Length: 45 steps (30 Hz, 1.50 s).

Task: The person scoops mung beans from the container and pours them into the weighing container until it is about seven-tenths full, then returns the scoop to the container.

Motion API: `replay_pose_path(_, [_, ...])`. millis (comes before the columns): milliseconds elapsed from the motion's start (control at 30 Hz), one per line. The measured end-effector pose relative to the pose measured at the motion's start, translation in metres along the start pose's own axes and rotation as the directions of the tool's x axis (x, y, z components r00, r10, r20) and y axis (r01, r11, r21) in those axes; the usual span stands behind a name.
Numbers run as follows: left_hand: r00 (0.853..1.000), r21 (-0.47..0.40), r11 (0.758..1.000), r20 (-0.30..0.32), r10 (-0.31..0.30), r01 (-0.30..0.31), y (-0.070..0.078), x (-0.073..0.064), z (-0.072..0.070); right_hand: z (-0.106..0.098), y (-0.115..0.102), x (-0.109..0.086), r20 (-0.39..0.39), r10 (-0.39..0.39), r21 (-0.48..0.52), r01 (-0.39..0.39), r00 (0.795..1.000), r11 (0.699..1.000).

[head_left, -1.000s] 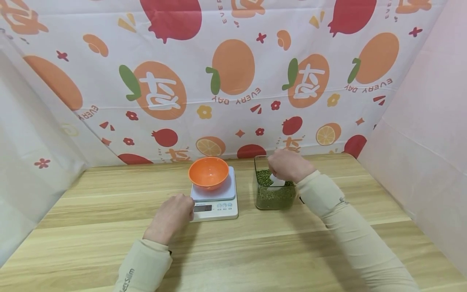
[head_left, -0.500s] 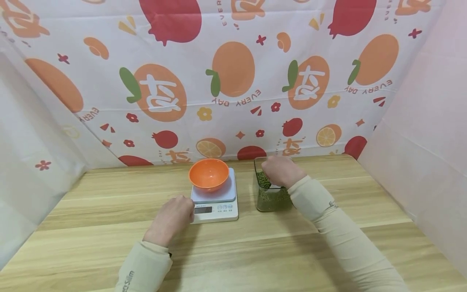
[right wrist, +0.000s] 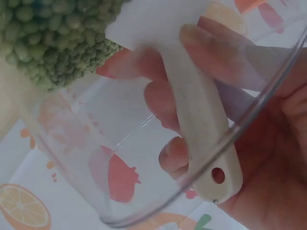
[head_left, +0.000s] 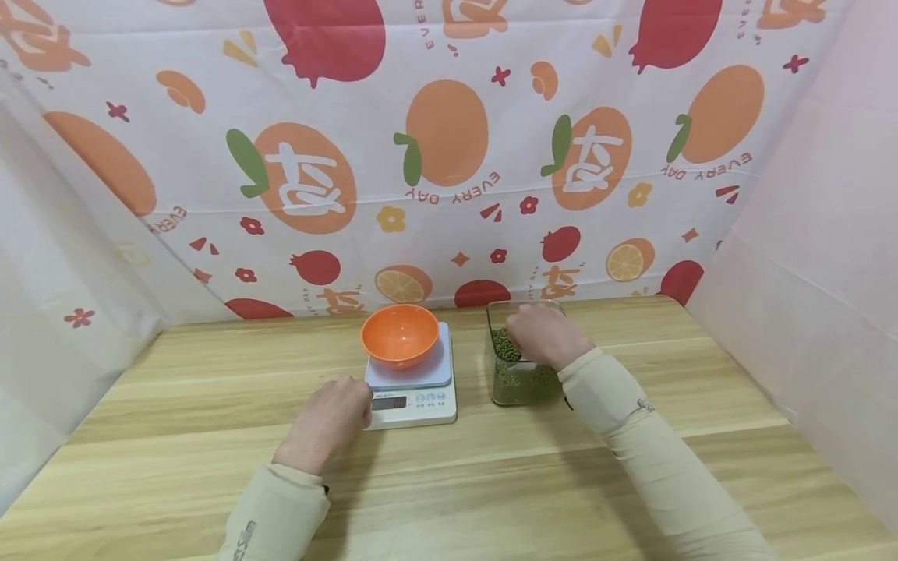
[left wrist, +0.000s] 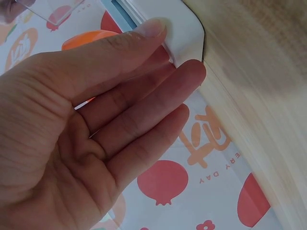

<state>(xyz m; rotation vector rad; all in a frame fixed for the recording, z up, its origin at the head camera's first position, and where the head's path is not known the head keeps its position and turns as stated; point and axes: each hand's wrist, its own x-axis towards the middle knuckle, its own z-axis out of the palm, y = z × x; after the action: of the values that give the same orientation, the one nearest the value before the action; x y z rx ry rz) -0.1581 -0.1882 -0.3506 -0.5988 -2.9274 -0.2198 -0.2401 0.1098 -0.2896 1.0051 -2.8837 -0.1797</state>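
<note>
My right hand [head_left: 549, 333] reaches down into a clear square container [head_left: 500, 389] of green mung beans [head_left: 504, 345]. In the right wrist view it grips the handle of a white scoop [right wrist: 199, 108], thumb on one side and fingers curled round the other. The scoop's head meets the beans and is partly out of frame. My left hand [head_left: 328, 417] is at the left front corner of a white kitchen scale [head_left: 443, 411]. Its thumb touches the scale, and the other fingers extend loosely beside it, as the left wrist view shows. An orange bowl [head_left: 401, 335] sits on the weighing plate.
Scale and container stand side by side on a wood-grain table [head_left: 449, 499], a narrow gap between them. Behind the table hangs a fruit-print curtain [head_left: 449, 234], and a pale sheet [head_left: 800, 312] closes off the right side.
The right hand has moved slightly left and deeper into the container, so the scoop, visible in the head view a second ago, is now mostly hidden. The left hand stays at the scale.
</note>
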Motion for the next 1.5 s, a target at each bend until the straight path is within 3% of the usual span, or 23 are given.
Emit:
replay_pose_path(300, [1.000,0.004,1.000,0.000,0.006,-0.006,0.000,0.001,-0.001,0.004,0.004,-0.005,-0.011,0.006,0.071,-0.005,1.000,0.997])
replay_pose_path(933, [1.000,0.010,1.000,-0.003,0.011,-0.011,0.000,0.000,0.000,0.008,0.011,-0.004,0.037,0.020,0.097,-0.024,0.999,0.995])
replay_pose_path(1500, [1.000,0.017,1.000,-0.012,0.019,-0.019,-0.001,0.000,0.001,0.012,0.017,-0.002,0.145,0.046,0.256,-0.083,0.988,0.963])
